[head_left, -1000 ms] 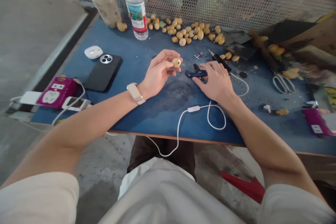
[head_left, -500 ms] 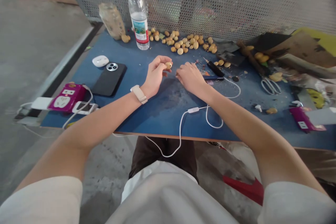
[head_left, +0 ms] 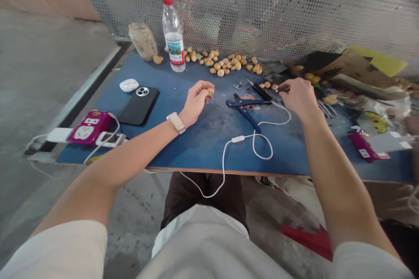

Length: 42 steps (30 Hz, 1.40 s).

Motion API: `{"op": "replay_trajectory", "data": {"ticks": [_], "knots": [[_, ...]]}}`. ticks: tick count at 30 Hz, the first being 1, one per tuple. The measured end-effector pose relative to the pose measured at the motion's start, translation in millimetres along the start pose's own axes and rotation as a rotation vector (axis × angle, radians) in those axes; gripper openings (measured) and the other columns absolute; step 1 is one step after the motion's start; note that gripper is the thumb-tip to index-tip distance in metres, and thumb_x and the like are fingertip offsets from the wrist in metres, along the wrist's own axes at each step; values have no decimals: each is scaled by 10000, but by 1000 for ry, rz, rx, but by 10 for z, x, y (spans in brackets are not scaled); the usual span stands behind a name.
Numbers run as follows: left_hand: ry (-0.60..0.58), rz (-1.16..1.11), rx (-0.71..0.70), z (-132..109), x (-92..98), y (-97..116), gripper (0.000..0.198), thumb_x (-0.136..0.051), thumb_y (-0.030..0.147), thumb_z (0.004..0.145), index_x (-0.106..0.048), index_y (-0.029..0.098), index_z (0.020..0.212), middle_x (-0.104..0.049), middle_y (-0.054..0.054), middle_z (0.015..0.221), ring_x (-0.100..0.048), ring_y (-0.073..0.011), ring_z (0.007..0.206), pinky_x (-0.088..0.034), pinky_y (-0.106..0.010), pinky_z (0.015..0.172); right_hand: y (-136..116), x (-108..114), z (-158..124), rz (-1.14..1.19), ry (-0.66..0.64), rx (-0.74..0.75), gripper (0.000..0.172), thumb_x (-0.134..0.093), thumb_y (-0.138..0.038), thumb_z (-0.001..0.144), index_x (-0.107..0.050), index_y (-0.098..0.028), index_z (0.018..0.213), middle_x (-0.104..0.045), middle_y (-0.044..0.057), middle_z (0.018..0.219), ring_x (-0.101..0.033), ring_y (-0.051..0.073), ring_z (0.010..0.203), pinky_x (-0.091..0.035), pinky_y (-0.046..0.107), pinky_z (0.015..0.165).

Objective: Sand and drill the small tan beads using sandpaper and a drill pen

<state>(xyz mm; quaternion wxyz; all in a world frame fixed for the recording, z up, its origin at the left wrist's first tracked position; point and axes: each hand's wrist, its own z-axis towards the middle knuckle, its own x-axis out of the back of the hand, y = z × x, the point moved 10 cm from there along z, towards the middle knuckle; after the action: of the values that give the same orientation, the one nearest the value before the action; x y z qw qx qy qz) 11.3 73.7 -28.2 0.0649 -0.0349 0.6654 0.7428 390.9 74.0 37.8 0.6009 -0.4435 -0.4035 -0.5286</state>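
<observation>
Clock directions start from the middle of the table's near edge, twelve being straight ahead. A white cord (head_left: pixel 224 157) droops over the edge of the blue table (head_left: pixel 190 148), its switch (head_left: pixel 238 139) lying between one and two o'clock. At three sits a purple socket block (head_left: pixel 362 147); another purple block (head_left: pixel 90 127) sits near ten. A black phone (head_left: pixel 139 107) lies between ten and eleven.

Just left of twelve, the left hand (head_left: pixel 195 102) pinches a small gourd (head_left: pixel 210 92) at its fingertips, above the table. The blue pliers (head_left: pixel 241 103) lie at one, handles spread, apart from both hands. Around two, the right hand (head_left: pixel 300 96) reaches down with bent fingers, close beside three loose gourds (head_left: pixel 267 84); whether it grasps anything cannot be told.

Beyond the pliers, still toward one, lies a black-handled tool (head_left: pixel 261 92). Farther off, a gourd pile (head_left: pixel 238 66) spreads around twelve, and a bottle (head_left: pixel 176 52) stands upright between eleven and twelve. Behind everything rises a perforated screen (head_left: pixel 294 8).
</observation>
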Motion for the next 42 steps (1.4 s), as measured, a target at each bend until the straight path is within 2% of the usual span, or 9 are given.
{"op": "replay_trajectory", "data": {"ticks": [3, 11, 17, 20, 25, 29, 35, 39, 42], "knots": [[-27, 29, -6, -25, -61, 12, 221, -650, 53, 924, -752, 241, 977, -791, -10, 1006, -694, -134, 811, -525, -269, 713, 362, -49, -13, 29, -102, -196, 232, -783, -178, 1098, -941, -140, 1263, -907, 261, 1213, -856, 419, 1271, -636, 581, 1183], [-138, 236, -58, -94, -142, 124, 310, -574, 1, 1056, -775, 229, 994, -668, 21, 810, -604, -170, 748, -464, -337, 760, -179, -368, 220, 134, -213, -167, 265, -821, -334, 1106, -959, -172, 1265, -941, 211, 1310, -857, 392, 1281, -634, 496, 1178], [-229, 320, -188, -139, -180, 148, 348, -520, 222, 1263, -695, 257, 965, -547, 26, 787, -515, -195, 720, -467, -374, 803, -235, -637, 234, -6, -177, -156, 381, -766, -332, 1107, -902, -132, 1400, -866, 290, 1452, -829, 449, 1350, -644, 576, 1180], [-276, 366, -227, -145, -211, 151, 405, -462, 339, 1328, -622, 266, 964, -540, 26, 801, -501, -181, 697, -454, -365, 757, -172, -524, 175, 29, -63, -112, 495, -703, -339, 1118, -810, -114, 1546, -798, 330, 1599, -814, 502, 1415, -633, 662, 1222], [-331, 405, -179, -160, -258, 136, 319, -428, 255, 1312, -588, 263, 1036, -566, 33, 828, -518, -152, 695, -491, -307, 734, -49, -62, 83, 200, 105, -56, 643, -730, -609, 1121, -706, -230, 1639, -888, 251, 1333, -850, 530, 1271, -657, 724, 1157], [-334, 450, -178, -179, -273, 164, 298, -433, 135, 1211, -610, 256, 1005, -531, 36, 801, -491, -160, 701, -454, -303, 705, -444, 81, -13, 291, 89, 137, 586, -703, -624, 1149, -707, -302, 1638, -915, 181, 1370, -867, 473, 1268, -678, 624, 1121], [-271, 781, -392, -189, -191, 323, 120, -709, 349, 1208, -717, 236, 1248, -678, 13, 876, -619, -192, 776, -515, -343, 812, -1226, -237, -245, 219, -96, 435, 388, -700, -578, 1205, -834, -290, 1429, -963, 133, 1220, -899, 429, 1141, -633, 502, 1004], [-357, 1048, -498, -235, -286, 312, 204, -681, 295, 1220, -771, 221, 1387, -819, -108, 1250, -765, -250, 987, -547, -378, 894, -1387, -385, -325, 212, -188, 528, 378, -668, -540, 1242, -837, -301, 1480, -968, 115, 1357, -914, 404, 1200, -628, 477, 1014], [-433, 1151, -478, -263, -360, 256, 247, -596, 284, 1266, -826, 208, 1318, -813, -129, 1232, -795, -292, 1061, -533, -381, 866, -1400, -428, -329, 217, -222, 548, 391, -665, -523, 1247, -831, -295, 1518, -959, 124, 1424, -914, 413, 1252, -637, 489, 1037]]}}
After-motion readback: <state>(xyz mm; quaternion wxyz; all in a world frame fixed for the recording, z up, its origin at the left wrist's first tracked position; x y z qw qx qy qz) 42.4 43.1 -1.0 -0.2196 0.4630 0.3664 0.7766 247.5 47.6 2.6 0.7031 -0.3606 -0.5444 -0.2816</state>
